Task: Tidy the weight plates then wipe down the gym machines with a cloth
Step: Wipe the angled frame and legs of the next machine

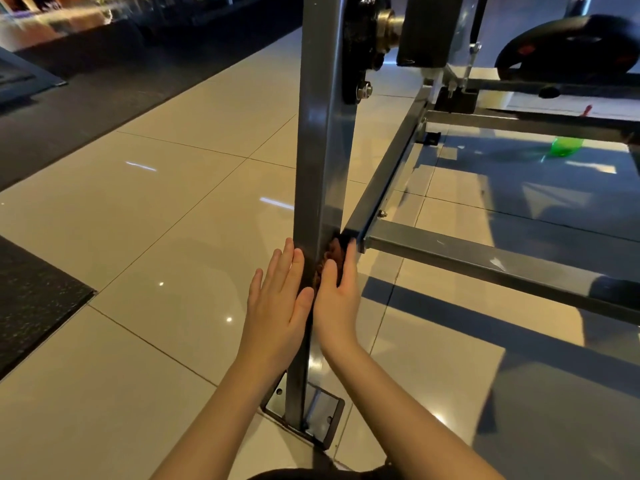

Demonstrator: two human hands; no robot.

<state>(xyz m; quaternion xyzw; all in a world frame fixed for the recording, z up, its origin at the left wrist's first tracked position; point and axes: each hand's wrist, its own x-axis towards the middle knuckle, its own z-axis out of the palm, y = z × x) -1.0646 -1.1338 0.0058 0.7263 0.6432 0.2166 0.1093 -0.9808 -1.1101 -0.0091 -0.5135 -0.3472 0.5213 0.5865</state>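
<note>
Two hands flank the machine's upright post [320, 150], and the main risk, I judge, lies at the corner where the cross bar [485, 258] joins it. The right hand [337, 299] works right against that joint, so its fingers [350, 261] could knock on the bar's square end. The cloth [333, 252] could snag there or slip out, since it looks pressed flat rather than gripped. The left hand [277, 299] lies with fingers straight and together on the post's opposite face, holding nothing; on glossy steel it could slide. The right fingers are likewise straight, pinning the cloth to the post. It shows as a small brown, nubby wad, mostly hidden by the right palm, just beside the joint and well above the bolted base plate [322, 410].
</note>
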